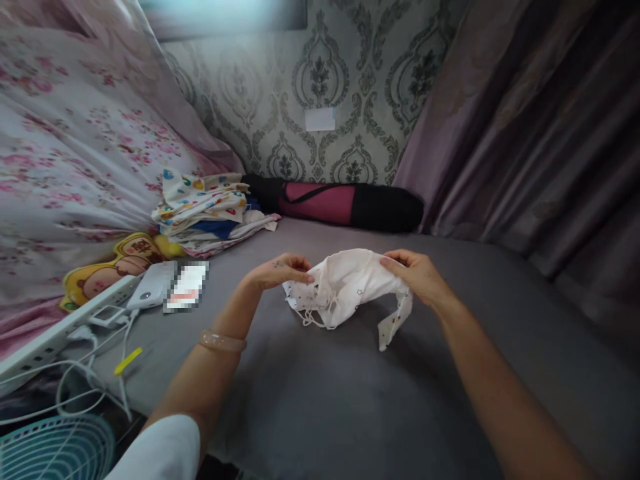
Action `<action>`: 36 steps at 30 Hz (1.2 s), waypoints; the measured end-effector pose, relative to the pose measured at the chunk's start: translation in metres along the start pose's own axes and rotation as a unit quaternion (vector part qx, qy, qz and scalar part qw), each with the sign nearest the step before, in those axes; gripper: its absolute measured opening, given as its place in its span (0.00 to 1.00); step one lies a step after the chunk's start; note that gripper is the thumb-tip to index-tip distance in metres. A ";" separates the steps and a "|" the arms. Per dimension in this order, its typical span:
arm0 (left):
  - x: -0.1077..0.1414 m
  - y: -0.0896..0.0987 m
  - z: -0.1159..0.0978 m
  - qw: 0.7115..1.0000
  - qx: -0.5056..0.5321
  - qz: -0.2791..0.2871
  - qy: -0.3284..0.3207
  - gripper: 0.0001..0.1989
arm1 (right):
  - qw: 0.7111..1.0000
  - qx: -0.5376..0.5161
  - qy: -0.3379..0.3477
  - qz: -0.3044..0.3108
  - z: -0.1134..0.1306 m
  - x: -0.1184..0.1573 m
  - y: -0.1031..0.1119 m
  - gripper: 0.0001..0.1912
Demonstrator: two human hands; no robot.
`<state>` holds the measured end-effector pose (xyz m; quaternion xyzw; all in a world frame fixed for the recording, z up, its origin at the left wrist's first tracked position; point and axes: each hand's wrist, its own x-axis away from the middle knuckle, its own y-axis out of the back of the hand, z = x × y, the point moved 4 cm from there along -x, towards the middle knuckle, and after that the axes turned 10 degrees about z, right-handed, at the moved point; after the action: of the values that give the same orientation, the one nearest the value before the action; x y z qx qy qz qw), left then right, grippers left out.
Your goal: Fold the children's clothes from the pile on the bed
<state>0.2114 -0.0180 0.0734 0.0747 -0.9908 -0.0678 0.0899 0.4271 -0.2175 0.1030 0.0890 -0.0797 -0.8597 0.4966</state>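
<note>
A small white cloth garment with a tiny star print and thin white tie strings is stretched between my hands over the grey bed sheet. My left hand pinches its left edge between thumb and fingers. At the upper right edge, my right hand grips the fabric the same way. One narrow flap dangles below my right hand, and the strings hang near the lower left. Folds hide the garment's full shape, so I cannot tell its exact kind.
Folded clothes are piled at the back left, beside a black and maroon roll bag along the wall. A yellow cartoon cushion, a white power bank, a power strip with cables and a teal fan are at left.
</note>
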 end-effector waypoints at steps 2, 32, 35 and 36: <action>0.000 0.002 0.003 0.999 -0.030 -0.024 0.008 0.15 | 0.999 0.031 0.007 0.005 0.003 0.002 0.002 0.19; -0.019 0.026 -0.171 0.864 -0.331 -0.269 -0.266 0.09 | 0.939 0.238 0.201 -0.145 0.098 0.005 0.084 0.18; -0.023 0.025 -0.179 0.881 -0.277 -0.262 -0.281 0.09 | 0.928 0.231 0.233 -0.178 0.109 0.009 0.091 0.18; -0.024 0.025 -0.180 0.881 -0.253 -0.272 -0.294 0.10 | 0.922 0.234 0.240 -0.194 0.112 0.011 0.092 0.17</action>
<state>0.2649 -0.0117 0.2490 0.2922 -0.8615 -0.3569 -0.2121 0.4732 -0.2670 0.2313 0.4199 -0.1385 -0.8490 0.2894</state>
